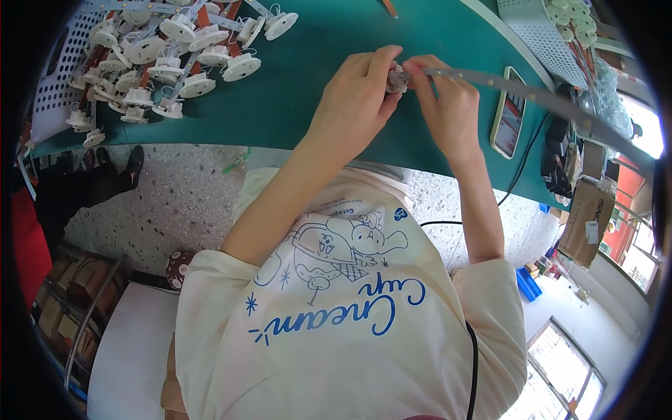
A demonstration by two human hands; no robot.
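Green bench mat [308, 84], speckled terrazzo floor [175, 203] below. L hand [357, 98] & R hand [448, 105] both pinch small grey part [397, 80] at end of long metal strip [532, 94], above mat centre. Pile of white round fittings [168, 56] far left; phone [509, 112] just right. Windows [560, 364] lower right.

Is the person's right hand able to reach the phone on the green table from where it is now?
Probably yes. The right hand holds the grey strip beside the phone, and only bare green table lies between them. The strip passes above the phone, so the hand must release it first.
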